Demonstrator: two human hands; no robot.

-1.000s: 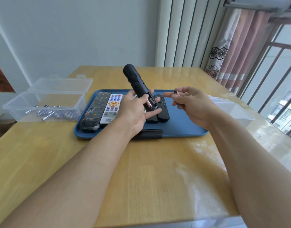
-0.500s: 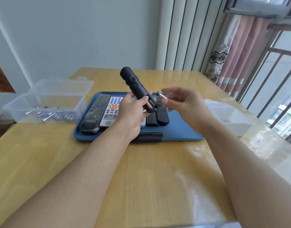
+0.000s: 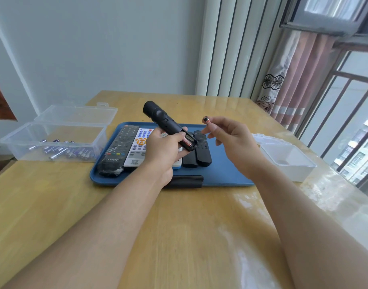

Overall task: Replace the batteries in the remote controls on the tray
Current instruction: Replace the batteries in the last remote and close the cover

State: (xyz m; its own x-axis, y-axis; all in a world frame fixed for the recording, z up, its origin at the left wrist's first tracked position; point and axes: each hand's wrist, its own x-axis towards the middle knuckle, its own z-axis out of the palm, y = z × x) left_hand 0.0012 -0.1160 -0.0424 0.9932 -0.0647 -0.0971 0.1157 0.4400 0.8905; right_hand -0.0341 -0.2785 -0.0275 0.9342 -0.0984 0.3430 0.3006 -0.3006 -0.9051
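Our left hand (image 3: pixel 161 150) grips the black remote (image 3: pixel 168 127) above the tray (image 3: pixel 224 176), one battery still seated. Our right hand (image 3: pixel 231 138) pinches a battery (image 3: pixel 206 119). We should drop it well clear, then lever out the second.

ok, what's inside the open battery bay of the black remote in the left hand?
One battery with a red label lies in the open bay of the black remote. The slot beside it looks empty; the left hand covers the bay's near end.

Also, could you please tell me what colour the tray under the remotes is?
The tray is blue, plainest in the head view.
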